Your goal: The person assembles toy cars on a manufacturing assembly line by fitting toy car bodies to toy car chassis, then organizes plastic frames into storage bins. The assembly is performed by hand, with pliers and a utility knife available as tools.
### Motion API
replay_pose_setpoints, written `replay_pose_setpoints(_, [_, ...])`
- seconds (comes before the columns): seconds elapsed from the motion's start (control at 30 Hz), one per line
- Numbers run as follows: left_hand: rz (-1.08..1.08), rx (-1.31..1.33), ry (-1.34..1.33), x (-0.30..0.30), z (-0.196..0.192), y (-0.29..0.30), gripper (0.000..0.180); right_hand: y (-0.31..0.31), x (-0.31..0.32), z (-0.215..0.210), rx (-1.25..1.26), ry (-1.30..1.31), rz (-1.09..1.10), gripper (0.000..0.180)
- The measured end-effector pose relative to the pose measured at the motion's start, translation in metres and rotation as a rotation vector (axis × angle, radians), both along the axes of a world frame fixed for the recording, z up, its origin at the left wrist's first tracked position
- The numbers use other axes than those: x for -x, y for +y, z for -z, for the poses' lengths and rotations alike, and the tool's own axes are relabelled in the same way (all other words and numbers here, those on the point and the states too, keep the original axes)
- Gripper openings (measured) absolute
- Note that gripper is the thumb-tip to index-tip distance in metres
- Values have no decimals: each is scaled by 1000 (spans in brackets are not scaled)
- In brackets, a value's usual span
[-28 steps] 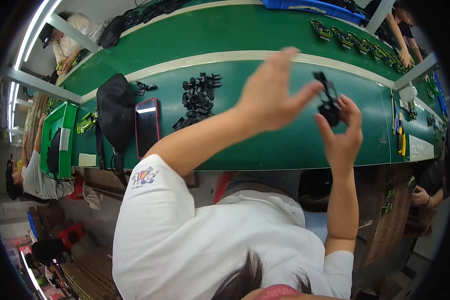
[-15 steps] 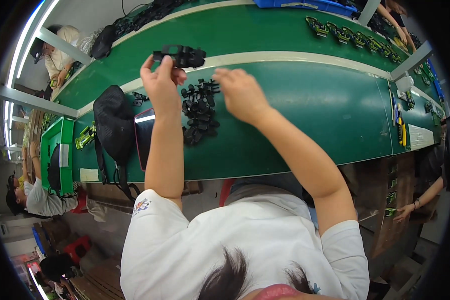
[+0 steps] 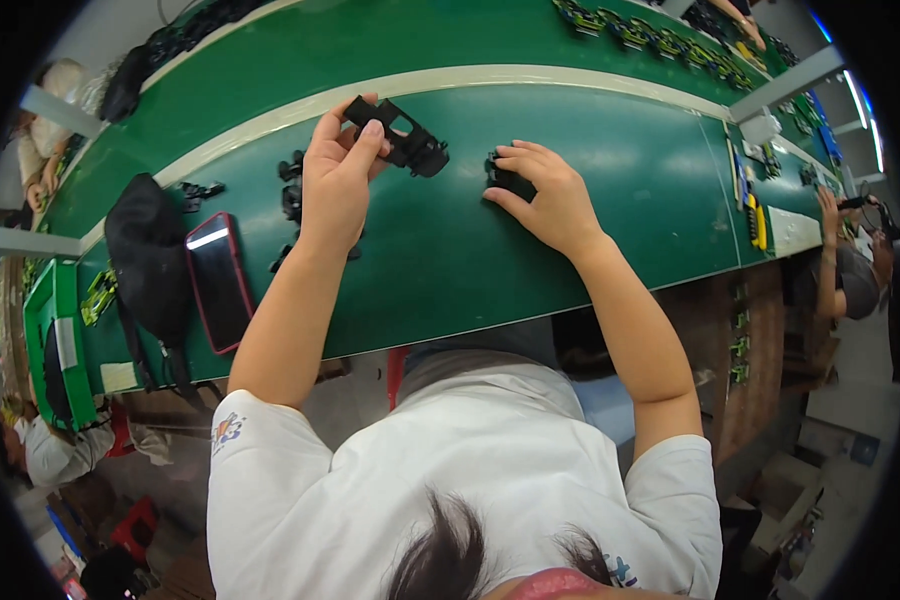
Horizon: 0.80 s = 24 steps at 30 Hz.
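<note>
My left hand [image 3: 342, 170] is closed round a black plastic frame-like part [image 3: 402, 135] with a rectangular window, holding it tilted above the table. Its thumb presses on the part's near side. My right hand [image 3: 550, 195] rests low over the green table, its fingers curled round small black plastic pieces [image 3: 510, 180], mostly hidden under the palm. Behind and beside my left forearm lies a pile of small black plastic pieces [image 3: 292, 195], partly covered by the arm.
Left of my arm lie a phone with a red edge [image 3: 220, 285], a black mesh bag [image 3: 150, 255] and a green bin [image 3: 45, 345]. Yellow-handled pliers [image 3: 757, 225] are at the right. Several green-and-black assemblies [image 3: 635, 32] line the far table. Other people work around.
The view has turned to the right. My left hand has tilted the black part so its right end points down. My right hand has moved away from the pile, farther right.
</note>
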<state>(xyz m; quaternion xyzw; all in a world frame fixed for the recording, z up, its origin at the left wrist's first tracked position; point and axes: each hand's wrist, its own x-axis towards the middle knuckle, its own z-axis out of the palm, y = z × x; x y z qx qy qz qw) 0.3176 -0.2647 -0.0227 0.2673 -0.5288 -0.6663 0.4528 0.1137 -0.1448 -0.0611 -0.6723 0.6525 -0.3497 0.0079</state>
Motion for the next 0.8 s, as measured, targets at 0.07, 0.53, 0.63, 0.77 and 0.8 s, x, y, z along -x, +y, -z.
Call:
replay_pose_setpoints(0.07, [117,-107,-44,9,-1,15,33,14,7,1,-20,-6,48,32])
replay_pose_setpoints(0.53, [391,-277,-174,32,27,36,31,23,-25,-5,-45,155,501,23])
replay_pose_setpoints(0.63, [411,-336,-197,31,26,36,32,23,-27,-3,-50,163,548,17])
replay_pose_setpoints(0.77, [373,-412,-257,18,18,36,30,31,-18,1,109,-174,411,12])
replay_pose_setpoints(0.8, [365,-424,-286,17,17,37,30,37,-16,0,106,-168,423,12])
